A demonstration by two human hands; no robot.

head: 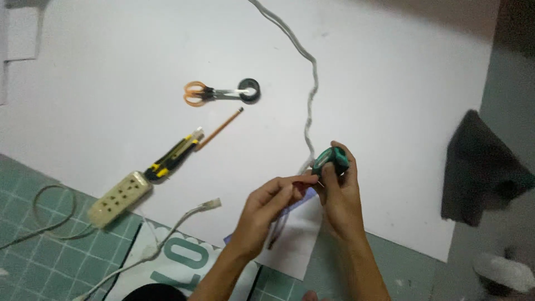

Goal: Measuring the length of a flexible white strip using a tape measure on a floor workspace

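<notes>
Nearest the lens, both forearms rise from six o'clock. Left hand point(267, 203) pinches thin red wire ends point(298, 181) at the tip of the grey cable point(310, 106), whose long axis runs off toward twelve. Right hand point(340, 192), just beside at three o'clock, is clenched around a green-handled tool point(330, 160) meeting those wires. A white paper slip point(298, 242) lies beneath; green-lettered white packaging point(178, 262) sits at seven.

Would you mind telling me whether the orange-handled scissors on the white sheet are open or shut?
Shut. The scissors lie flat with both orange handle loops touching and the blades together as one strip, tips at the black tape roll.
</notes>
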